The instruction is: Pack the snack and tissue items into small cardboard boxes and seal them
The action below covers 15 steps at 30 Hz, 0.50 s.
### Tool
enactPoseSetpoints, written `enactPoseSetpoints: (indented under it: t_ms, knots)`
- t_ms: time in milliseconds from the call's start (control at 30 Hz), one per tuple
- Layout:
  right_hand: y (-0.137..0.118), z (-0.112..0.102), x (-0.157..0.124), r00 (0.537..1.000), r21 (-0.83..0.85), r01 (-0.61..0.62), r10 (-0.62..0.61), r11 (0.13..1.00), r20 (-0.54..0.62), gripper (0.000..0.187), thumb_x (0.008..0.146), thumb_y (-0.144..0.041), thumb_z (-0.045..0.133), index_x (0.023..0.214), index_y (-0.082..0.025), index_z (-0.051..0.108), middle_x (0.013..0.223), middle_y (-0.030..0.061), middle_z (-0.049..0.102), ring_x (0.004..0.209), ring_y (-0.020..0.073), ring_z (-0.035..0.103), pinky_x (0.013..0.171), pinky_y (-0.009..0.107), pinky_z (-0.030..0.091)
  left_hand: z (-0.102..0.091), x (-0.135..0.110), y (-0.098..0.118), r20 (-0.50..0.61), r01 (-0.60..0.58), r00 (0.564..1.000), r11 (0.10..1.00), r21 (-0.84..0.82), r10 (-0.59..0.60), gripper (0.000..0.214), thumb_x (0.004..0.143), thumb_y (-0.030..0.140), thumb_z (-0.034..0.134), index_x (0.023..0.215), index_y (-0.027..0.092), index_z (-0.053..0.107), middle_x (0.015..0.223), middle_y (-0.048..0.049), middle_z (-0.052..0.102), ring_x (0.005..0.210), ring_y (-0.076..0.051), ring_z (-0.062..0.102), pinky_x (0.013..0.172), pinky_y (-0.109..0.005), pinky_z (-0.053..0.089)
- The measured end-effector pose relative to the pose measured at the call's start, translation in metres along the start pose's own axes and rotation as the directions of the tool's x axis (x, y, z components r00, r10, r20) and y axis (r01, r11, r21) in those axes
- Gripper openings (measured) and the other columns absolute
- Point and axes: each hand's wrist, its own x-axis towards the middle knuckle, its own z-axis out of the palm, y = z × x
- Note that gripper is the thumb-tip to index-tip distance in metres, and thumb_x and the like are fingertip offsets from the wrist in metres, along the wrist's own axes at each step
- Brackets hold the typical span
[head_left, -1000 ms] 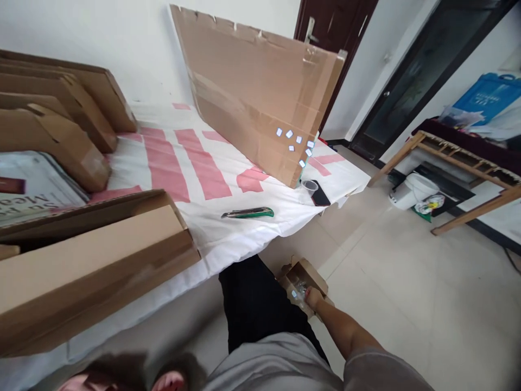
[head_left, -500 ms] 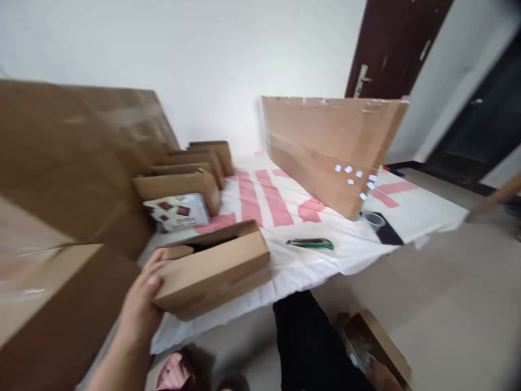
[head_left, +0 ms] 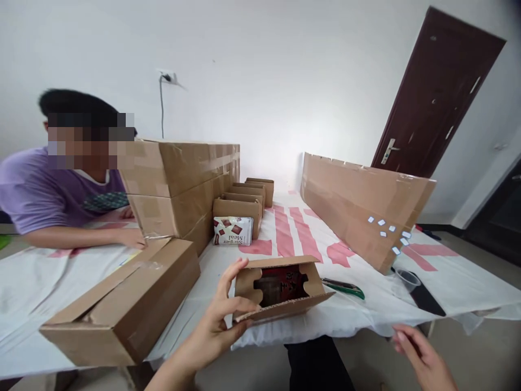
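My left hand [head_left: 222, 312] grips the left end of a small cardboard box [head_left: 280, 315] at the table's front edge, thumb on the near side and fingers at the far side. The box is tipped toward me with its top flaps apart. Inside lies a dark red package [head_left: 279, 285] with black characters. My right hand [head_left: 423, 353] hovers in front of the table edge, thumb and fingers pressed together; whatever may be between them is hidden. A green box cutter [head_left: 345, 289] rests just right of the box.
A closed carton [head_left: 122, 304] and stacked large cartons [head_left: 187, 190] stand left. Behind are a white printed packet [head_left: 233, 231] and several small boxes [head_left: 238, 209]. A cardboard panel [head_left: 362, 212] and clear cup [head_left: 407, 279] are right. A person in purple [head_left: 52, 190] leans on the table.
The view has swung left and shows the other person. The small box has been tilted toward me, exposing its inside. My right hand has risen from low beside a box near the floor.
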Motion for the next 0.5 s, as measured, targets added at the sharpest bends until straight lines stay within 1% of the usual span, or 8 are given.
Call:
enactPoseSetpoints:
  t_ms: [67,100,167,233,267,300,433,500]
  knots:
    - [-0.084,0.01,0.009,0.955,0.056,0.248,-0.254,0.967,0.151,0.035,0.082,-0.052,0.054,0.094,-0.022,0.067,0.085,0.0079,0.072,0.08,0.0232,0.069,0.074,0.031,0.056,0.005,-0.001,0.007,0.023,-0.025,0.999,0.999,0.038,0.024,0.019,0.087,0.017,0.053,0.092,0.026,0.069,0.159,0.0023,0.006,0.146,-0.032,0.01,0.115,-0.056,0.018]
    - [-0.126,0.018,0.009,0.877,0.097,0.373,-0.384,0.923,0.289,0.033,0.088,-0.048,0.048,0.097,-0.022,0.067,0.091,0.0081,0.072,0.086,0.022,0.068,0.081,0.031,0.054,0.008,-0.001,0.011,0.032,-0.034,0.999,0.998,0.052,0.032,0.021,0.087,0.015,0.053,0.092,0.026,0.069,0.159,0.0029,0.004,0.146,-0.032,0.009,0.114,-0.057,0.019]
    - [-0.201,0.042,0.007,0.63,0.158,0.517,-0.499,0.841,0.594,0.034,0.095,-0.04,0.039,0.105,-0.022,0.066,0.105,0.0082,0.07,0.101,0.0205,0.064,0.091,0.033,0.049,0.013,-0.002,0.016,0.04,-0.043,0.998,0.996,0.077,0.04,0.023,0.087,0.014,0.051,0.093,0.026,0.069,0.16,0.0035,0.001,0.146,-0.033,0.008,0.113,-0.057,0.021]
    - [-0.251,0.073,0.008,0.399,0.169,0.607,-0.481,0.777,0.781,0.036,0.096,-0.035,0.037,0.116,-0.021,0.063,0.119,0.0084,0.065,0.111,0.0197,0.059,0.099,0.034,0.045,0.019,-0.002,0.018,0.032,-0.047,0.999,0.994,0.102,0.044,0.025,0.086,0.012,0.051,0.095,0.027,0.069,0.16,0.0035,0.0,0.146,-0.033,0.009,0.112,-0.057,0.025]
    - [-0.266,0.09,0.011,0.324,0.123,0.661,-0.43,0.74,0.843,0.037,0.094,-0.033,0.04,0.122,-0.02,0.061,0.126,0.0097,0.062,0.117,0.0215,0.056,0.102,0.036,0.042,0.021,-0.003,0.017,0.021,-0.052,0.999,0.992,0.111,0.05,0.026,0.086,0.012,0.05,0.096,0.027,0.069,0.16,0.0034,0.0,0.146,-0.033,0.01,0.111,-0.057,0.026]
    - [-0.275,0.107,0.016,0.299,0.045,0.703,-0.353,0.709,0.887,0.039,0.091,-0.032,0.045,0.125,-0.019,0.059,0.128,0.0113,0.061,0.119,0.0241,0.055,0.101,0.038,0.043,0.024,-0.003,0.016,0.01,-0.059,0.998,0.991,0.117,0.058,0.026,0.086,0.012,0.05,0.096,0.027,0.07,0.16,0.0035,0.0,0.146,-0.034,0.01,0.11,-0.057,0.027]
    - [-0.278,0.168,0.044,0.33,-0.184,0.791,-0.153,0.583,0.931,0.049,0.079,-0.036,0.061,0.124,-0.017,0.061,0.114,0.0149,0.068,0.1,0.0322,0.065,0.084,0.044,0.051,0.031,-0.003,0.004,-0.065,-0.094,0.993,0.99,0.109,0.101,0.026,0.086,0.014,0.051,0.095,0.028,0.07,0.16,0.003,0.004,0.145,-0.035,0.011,0.109,-0.059,0.029]
    - [-0.271,0.191,0.055,0.263,-0.167,0.859,-0.137,0.483,0.955,0.046,0.072,-0.036,0.067,0.115,-0.02,0.066,0.106,0.0116,0.07,0.093,0.0309,0.066,0.079,0.041,0.051,0.033,-0.002,-0.002,-0.101,-0.088,0.99,0.992,0.091,0.097,0.028,0.085,0.014,0.051,0.097,0.029,0.07,0.16,0.0021,0.008,0.145,-0.036,0.011,0.11,-0.06,0.027]
